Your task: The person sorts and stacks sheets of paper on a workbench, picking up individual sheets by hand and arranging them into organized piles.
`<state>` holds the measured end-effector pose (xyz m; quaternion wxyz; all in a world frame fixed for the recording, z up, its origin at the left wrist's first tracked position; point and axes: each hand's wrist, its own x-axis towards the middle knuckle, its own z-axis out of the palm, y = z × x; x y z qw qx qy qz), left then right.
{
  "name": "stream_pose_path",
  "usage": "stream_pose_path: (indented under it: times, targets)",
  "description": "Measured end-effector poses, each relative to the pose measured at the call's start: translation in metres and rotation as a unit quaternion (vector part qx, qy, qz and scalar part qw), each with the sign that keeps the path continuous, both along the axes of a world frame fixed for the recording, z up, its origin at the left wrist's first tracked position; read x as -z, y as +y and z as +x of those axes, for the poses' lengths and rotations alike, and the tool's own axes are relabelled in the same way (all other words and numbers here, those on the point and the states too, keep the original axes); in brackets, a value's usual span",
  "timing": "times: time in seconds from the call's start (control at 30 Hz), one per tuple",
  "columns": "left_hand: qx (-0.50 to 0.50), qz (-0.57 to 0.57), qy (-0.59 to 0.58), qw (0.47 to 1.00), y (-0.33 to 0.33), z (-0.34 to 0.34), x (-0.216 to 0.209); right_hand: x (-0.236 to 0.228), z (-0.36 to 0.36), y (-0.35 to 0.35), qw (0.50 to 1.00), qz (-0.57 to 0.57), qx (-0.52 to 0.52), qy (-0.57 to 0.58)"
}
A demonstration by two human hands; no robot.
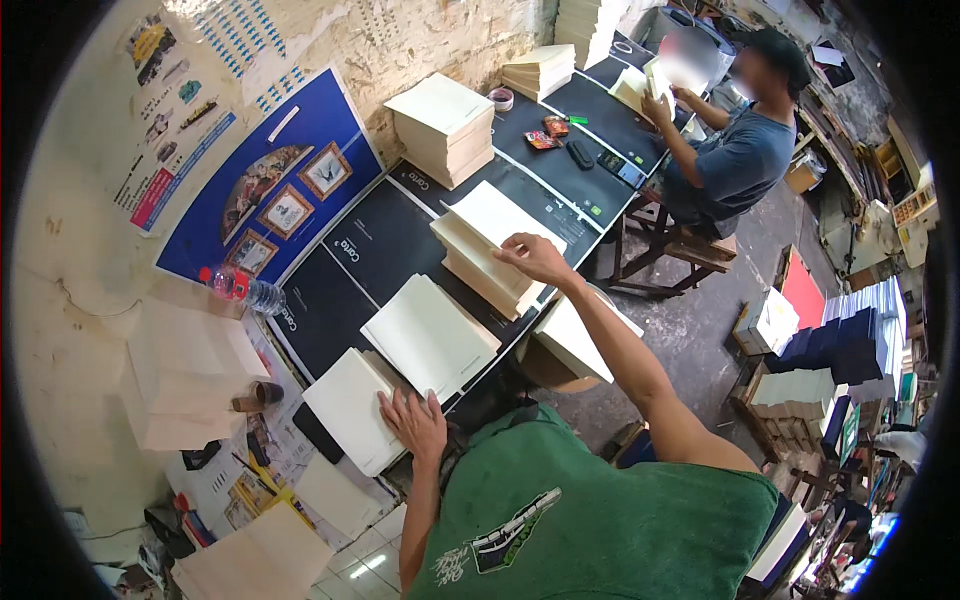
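Note:
My left hand [413, 425] lies with spread fingers on the right edge of a cream paper stack [350, 405], the nearest one on the black table. Beside it is a second paper stack [425, 330], its top page bare except for small print at a corner. My right hand [535, 258] reaches to a third, taller paper stack [505, 220]. Its fingers are bent together at that stack's near edge, where the layers fan apart. Whatever the fingertips pinch there is too small to make out.
A tall paper pile [442, 125] stands against the wall. A plastic bottle [245, 290] is at the table's left end. Beyond lie a phone [622, 168], a dark case [580, 154] and red packets [543, 139]. A seated co-worker [740, 140] handles paper. More paper [580, 335] stands below the table edge.

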<state>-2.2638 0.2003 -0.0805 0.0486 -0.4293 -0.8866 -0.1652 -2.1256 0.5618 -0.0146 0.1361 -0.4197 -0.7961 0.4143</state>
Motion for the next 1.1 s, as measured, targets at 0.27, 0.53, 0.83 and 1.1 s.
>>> stream_pose_path:
  times: [0.27,0.53,0.83,1.1]
  targets:
    - [-0.012,0.002,0.015,1.0,-0.002,0.001,0.001,0.005,-0.007,-0.017,0.953,0.276,-0.124,-0.02]
    - [-0.005,-0.003,-0.009,1.0,0.002,-0.001,-0.008,-0.001,-0.002,-0.014,0.961,0.249,-0.113,-0.04]
    - [-0.017,0.017,0.001,1.0,0.0,-0.002,-0.006,0.0,-0.006,-0.018,0.942,0.299,-0.154,-0.008]
    - [-0.012,0.036,-0.011,0.999,-0.001,-0.003,-0.005,0.002,-0.009,-0.017,0.947,0.271,-0.155,-0.075]
